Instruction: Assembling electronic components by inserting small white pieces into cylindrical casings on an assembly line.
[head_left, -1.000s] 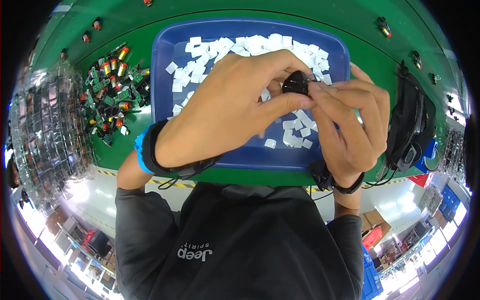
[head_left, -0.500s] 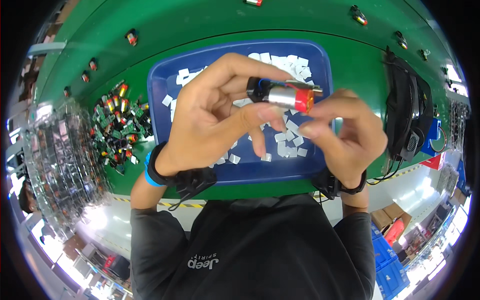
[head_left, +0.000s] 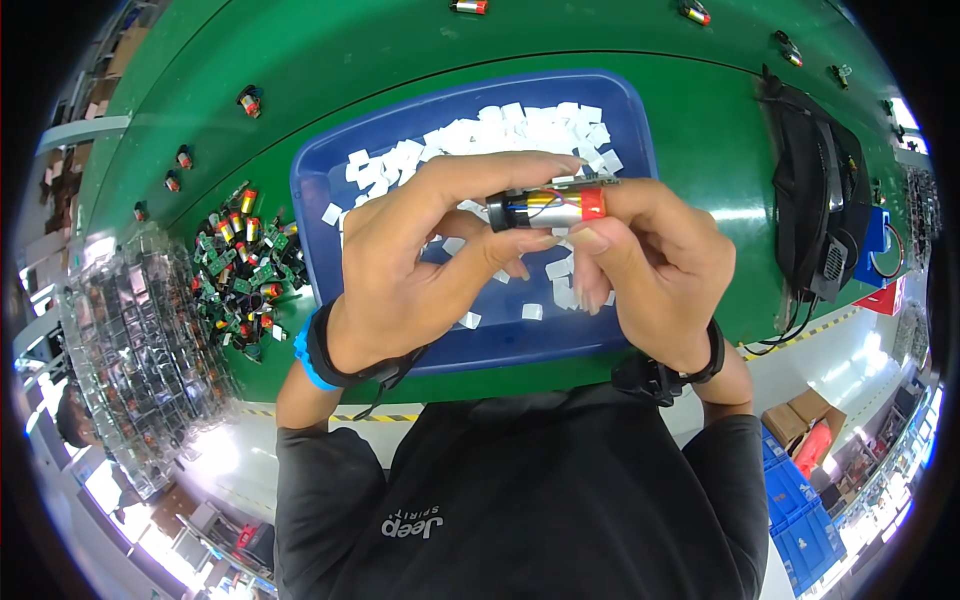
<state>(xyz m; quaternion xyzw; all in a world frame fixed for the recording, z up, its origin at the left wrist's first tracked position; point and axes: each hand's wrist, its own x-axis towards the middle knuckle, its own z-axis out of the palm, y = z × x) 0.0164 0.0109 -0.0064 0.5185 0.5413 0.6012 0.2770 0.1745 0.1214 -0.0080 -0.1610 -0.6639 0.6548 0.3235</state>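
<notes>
Between our left hand point(head_left: 405, 250) and right hand point(head_left: 670, 265) we pinch the silver-and-red cylinder point(head_left: 565, 208), its black cap point(head_left: 497, 212) seemingly fitted already, with white squares point(head_left: 532, 312) loose beneath our grip and similar parts point(head_left: 240, 262) heaped, unheld, leftward.

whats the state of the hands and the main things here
battery, held, red end pointing right
left hand, closed on the battery
right hand, pinching the battery's red end
tray, open, holding white squares
white squares, loose, scattered
pile of parts, loose, jumbled
bag, can't tell if open
</notes>
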